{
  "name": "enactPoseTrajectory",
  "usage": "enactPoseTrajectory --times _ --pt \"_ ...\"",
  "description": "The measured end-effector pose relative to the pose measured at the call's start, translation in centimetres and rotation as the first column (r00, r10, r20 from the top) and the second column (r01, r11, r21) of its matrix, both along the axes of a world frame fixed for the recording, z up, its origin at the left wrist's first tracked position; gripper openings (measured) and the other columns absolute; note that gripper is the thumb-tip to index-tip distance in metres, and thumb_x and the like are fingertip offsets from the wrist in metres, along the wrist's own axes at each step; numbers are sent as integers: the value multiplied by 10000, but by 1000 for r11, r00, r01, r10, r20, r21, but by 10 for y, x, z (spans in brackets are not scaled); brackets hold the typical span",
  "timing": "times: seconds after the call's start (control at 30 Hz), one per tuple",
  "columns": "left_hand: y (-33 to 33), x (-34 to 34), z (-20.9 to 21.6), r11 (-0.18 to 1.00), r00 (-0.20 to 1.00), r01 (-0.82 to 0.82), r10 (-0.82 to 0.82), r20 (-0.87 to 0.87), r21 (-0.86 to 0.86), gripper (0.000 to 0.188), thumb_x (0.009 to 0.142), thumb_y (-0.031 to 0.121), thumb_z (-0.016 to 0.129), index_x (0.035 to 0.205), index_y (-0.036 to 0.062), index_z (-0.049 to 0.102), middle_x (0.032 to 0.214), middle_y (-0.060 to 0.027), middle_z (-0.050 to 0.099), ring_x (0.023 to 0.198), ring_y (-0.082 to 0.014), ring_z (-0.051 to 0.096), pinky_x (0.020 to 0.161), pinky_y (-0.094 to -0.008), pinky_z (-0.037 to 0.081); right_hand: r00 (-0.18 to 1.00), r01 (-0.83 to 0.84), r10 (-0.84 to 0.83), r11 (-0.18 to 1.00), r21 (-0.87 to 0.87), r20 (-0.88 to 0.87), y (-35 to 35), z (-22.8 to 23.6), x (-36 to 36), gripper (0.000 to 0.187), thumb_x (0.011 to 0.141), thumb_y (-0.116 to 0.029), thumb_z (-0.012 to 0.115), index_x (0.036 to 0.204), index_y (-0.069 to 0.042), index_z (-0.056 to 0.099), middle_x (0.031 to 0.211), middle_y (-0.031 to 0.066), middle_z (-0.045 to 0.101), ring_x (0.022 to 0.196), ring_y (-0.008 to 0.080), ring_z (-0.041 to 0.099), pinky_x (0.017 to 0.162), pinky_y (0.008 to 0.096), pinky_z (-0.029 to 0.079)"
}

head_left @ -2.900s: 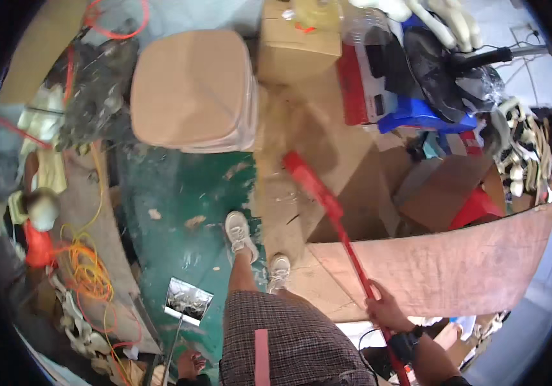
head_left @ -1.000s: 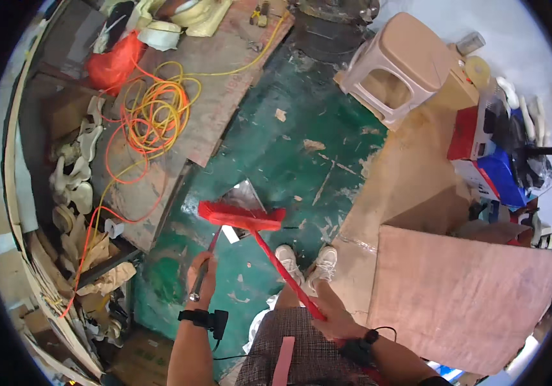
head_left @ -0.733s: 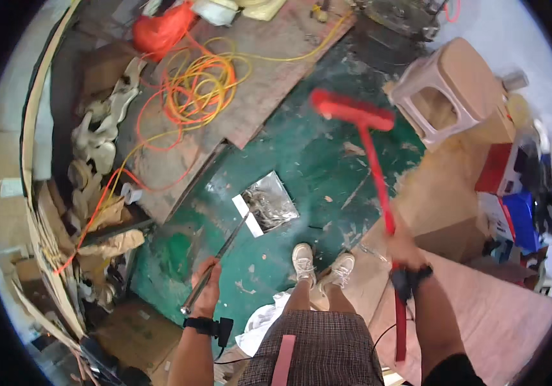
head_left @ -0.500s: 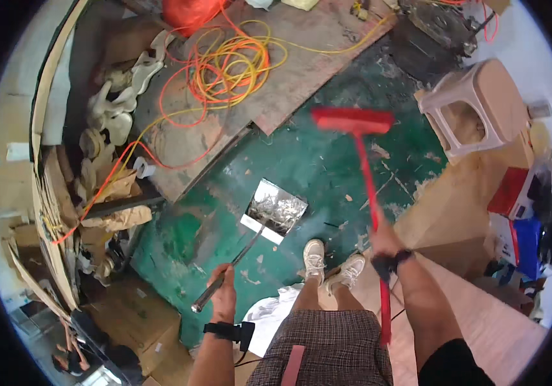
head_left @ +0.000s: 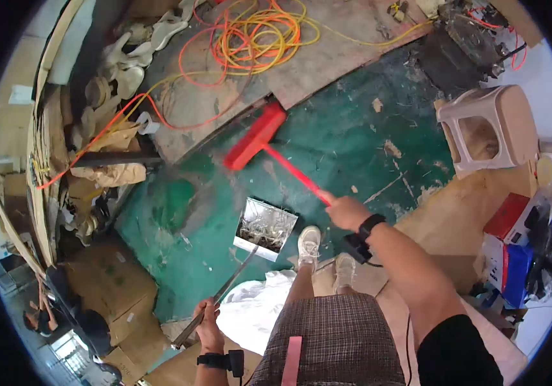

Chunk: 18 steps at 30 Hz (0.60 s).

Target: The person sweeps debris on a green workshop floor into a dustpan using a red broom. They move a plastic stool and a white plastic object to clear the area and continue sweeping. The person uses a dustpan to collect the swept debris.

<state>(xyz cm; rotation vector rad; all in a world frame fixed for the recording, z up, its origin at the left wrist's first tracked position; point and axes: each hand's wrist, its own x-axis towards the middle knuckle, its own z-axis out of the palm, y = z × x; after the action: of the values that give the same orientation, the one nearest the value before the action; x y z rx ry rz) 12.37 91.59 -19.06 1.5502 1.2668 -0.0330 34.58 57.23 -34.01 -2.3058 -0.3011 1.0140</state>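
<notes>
My right hand is wrapped round the red handle of a broom. The broom's wide red head slants beside the edge of the wooden boards, beyond the dustpan. In my left hand is the dark metal handle of a long-handled dustpan. Its white pan lies on the green floor in front of my shoes, and pale shavings and dark debris fill part of it. The broom head and the pan are apart. Whether the bristles touch the floor I cannot tell.
Orange and yellow hose lies coiled on wooden boards at the far side. A beige plastic stool lies tipped at the right. Cardboard boxes stand at the left, and white cloth lies by my feet. Scraps dot the green floor.
The broom head has swung from the right over to the left, near the boards' edge, and its handle now slants. My left hand has shifted slightly down and left, still holding the dustpan.
</notes>
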Motion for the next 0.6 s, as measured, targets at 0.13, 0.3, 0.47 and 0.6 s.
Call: enactPoseTrajectory --times 0.13,0.3,0.47,0.6 --pt "15 -56 -4 996 998 7 -13 58 90 198 864 217 612 854 22 573 788 -32 553 754 -124 508 703 -269 422 977 97 -128 979 -177 -172 -64 38 -77 523 889 -210 448 1384 -278 293 819 234 612 752 399 600 647 468 461" --pt "26 -64 3 917 958 282 -284 -36 282 191 853 153 610 903 -31 611 741 -64 585 708 -124 505 656 -283 430 976 172 -181 982 -75 -125 -192 119 -183 530 877 -89 461 1386 -127 318 944 136 601 857 266 596 700 379 472" --pt "28 -69 -5 838 865 499 -496 -75 220 163 831 126 619 915 -14 616 801 -111 615 716 -177 557 668 -306 450 688 633 -673 739 -230 -270 -234 126 -164 519 880 -125 518 1371 -154 353 742 34 556 590 157 541 510 303 449" --pt "23 -57 -17 721 766 634 -635 -100 279 116 815 84 600 866 -20 595 842 -178 601 756 -308 595 685 -332 468 451 835 -770 542 -91 -451 -203 84 -186 619 896 -128 525 1433 -250 242 646 -7 479 460 85 439 356 248 365"
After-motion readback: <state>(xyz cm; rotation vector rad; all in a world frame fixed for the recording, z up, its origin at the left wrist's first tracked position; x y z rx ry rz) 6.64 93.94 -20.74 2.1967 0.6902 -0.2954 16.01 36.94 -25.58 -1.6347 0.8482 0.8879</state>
